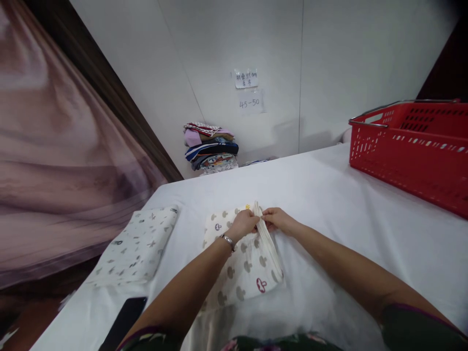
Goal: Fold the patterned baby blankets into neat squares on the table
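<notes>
A cream cloth (pixel 247 266) printed with grey-brown mushroom shapes lies folded in several layers in front of me. Its right edge shows the stacked layers, slightly raised. My left hand (pixel 245 223), with a silver bracelet at the wrist, pinches that edge near its far end. From the other side, my right hand (pixel 280 220) grips the same layered edge, its fingertips close to those of the left. Some fingers of both hands are hidden behind the fabric.
Another folded white printed cloth (pixel 137 246) lies to the left, with a dark flat phone-like object (pixel 124 321) nearer me. A red plastic basket (pixel 409 156) stands at the right on the white-covered table (pixel 314 185). Beyond the far edge is a pile of folded fabrics (pixel 211 148).
</notes>
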Demonstrator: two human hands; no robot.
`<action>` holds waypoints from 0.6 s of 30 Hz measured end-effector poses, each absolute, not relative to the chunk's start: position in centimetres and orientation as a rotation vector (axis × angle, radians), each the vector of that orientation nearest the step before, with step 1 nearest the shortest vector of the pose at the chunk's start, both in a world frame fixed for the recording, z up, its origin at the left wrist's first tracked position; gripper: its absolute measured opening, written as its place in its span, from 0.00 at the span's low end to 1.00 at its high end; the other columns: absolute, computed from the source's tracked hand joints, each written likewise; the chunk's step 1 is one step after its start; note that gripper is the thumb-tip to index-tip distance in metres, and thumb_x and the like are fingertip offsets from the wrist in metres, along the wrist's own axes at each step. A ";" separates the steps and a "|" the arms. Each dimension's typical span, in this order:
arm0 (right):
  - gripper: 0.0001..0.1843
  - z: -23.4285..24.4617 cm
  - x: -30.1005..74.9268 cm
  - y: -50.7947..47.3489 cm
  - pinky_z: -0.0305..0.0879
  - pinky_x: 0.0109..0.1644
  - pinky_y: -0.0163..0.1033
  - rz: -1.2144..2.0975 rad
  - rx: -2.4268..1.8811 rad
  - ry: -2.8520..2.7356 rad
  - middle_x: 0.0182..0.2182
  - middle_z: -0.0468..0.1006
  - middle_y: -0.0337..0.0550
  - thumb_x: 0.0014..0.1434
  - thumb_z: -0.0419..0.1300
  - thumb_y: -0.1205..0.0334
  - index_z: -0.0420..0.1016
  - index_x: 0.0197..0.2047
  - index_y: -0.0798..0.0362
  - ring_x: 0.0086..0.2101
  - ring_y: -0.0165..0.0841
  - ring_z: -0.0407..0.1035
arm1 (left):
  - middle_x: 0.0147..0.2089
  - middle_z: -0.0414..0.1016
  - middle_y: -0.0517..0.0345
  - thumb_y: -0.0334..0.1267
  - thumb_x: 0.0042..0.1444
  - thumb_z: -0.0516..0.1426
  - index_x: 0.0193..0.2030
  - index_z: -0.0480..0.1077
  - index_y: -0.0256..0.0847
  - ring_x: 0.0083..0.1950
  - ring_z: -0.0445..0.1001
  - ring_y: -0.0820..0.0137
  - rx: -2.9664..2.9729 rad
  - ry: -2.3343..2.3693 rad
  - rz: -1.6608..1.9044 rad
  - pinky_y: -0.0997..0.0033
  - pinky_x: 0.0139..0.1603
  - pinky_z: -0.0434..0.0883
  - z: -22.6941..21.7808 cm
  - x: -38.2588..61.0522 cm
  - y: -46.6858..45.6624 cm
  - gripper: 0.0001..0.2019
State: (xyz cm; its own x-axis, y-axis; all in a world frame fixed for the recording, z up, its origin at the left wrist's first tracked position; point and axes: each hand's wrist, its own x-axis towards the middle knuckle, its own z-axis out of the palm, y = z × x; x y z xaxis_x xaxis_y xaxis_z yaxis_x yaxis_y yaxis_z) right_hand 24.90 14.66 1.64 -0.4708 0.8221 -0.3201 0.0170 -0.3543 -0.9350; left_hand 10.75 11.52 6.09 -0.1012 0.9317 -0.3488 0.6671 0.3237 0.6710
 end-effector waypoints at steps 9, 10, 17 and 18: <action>0.13 1.9 26.2 14.2 0.71 0.33 0.36 1.989 -0.957 -1.389 0.29 0.78 0.44 0.48 0.63 0.58 0.73 0.36 0.57 0.29 0.31 0.72 | 0.25 0.73 0.54 0.39 0.53 0.51 0.29 0.65 0.35 0.22 0.72 0.73 1.349 1.783 0.439 0.76 0.22 0.68 5.8 11.1 11.7 0.09; 0.15 1.8 26.3 14.2 0.70 0.33 0.36 1.983 -0.957 -1.408 0.30 0.78 0.44 0.47 0.63 0.57 0.73 0.38 0.56 0.30 0.31 0.72 | 0.26 0.73 0.53 0.37 0.53 0.50 0.28 0.65 0.35 0.23 0.72 0.73 1.337 1.766 0.429 0.76 0.23 0.69 5.8 11.0 11.8 0.09; 0.21 1.2 25.6 13.5 0.63 0.28 0.31 1.685 -1.050 -1.676 0.32 0.77 0.43 0.45 0.65 0.57 0.73 0.42 0.57 0.29 0.30 0.69 | 0.21 0.71 0.58 0.29 0.50 0.51 0.28 0.66 0.35 0.26 0.74 0.72 1.325 1.714 0.339 0.78 0.27 0.70 6.1 10.6 12.1 0.04; 0.20 1.1 25.4 13.5 0.62 0.28 0.31 1.604 -1.067 -1.737 0.32 0.77 0.43 0.45 0.65 0.57 0.73 0.42 0.57 0.29 0.30 0.69 | 0.21 0.70 0.58 0.28 0.49 0.52 0.27 0.66 0.36 0.27 0.75 0.72 1.336 1.709 0.318 0.78 0.27 0.70 6.3 10.6 12.1 0.04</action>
